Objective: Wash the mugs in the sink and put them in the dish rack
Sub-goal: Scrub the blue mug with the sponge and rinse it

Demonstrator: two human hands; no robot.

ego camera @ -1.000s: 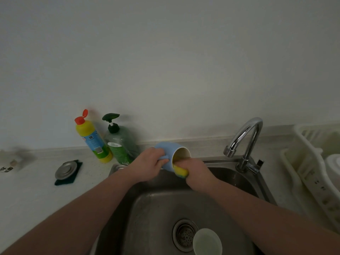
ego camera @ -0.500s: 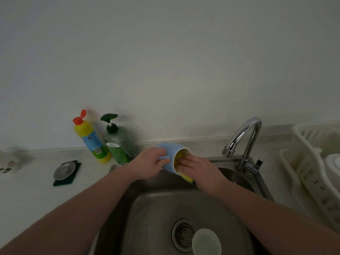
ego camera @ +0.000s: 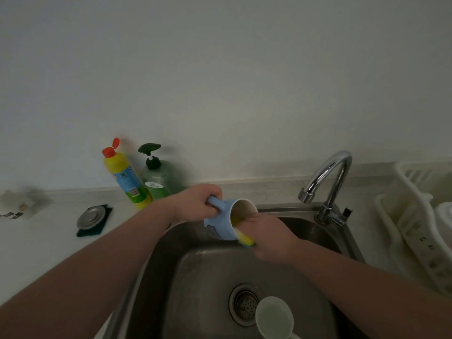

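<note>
yellow bottle (ego camera: 127, 178), green pump bottle (ego camera: 159, 178), faucet (ego camera: 327, 184)

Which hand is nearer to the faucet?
Right. The right hand works at the blue mug's mouth, just left of the faucet; the left hand grips the handle farther left.

head cam: single wide-angle view | worn on head, faces forward and down | near, over sink (ego camera: 195, 277) at 6 o'clock | wall (ego camera: 220, 81) fills 12 o'clock
</note>
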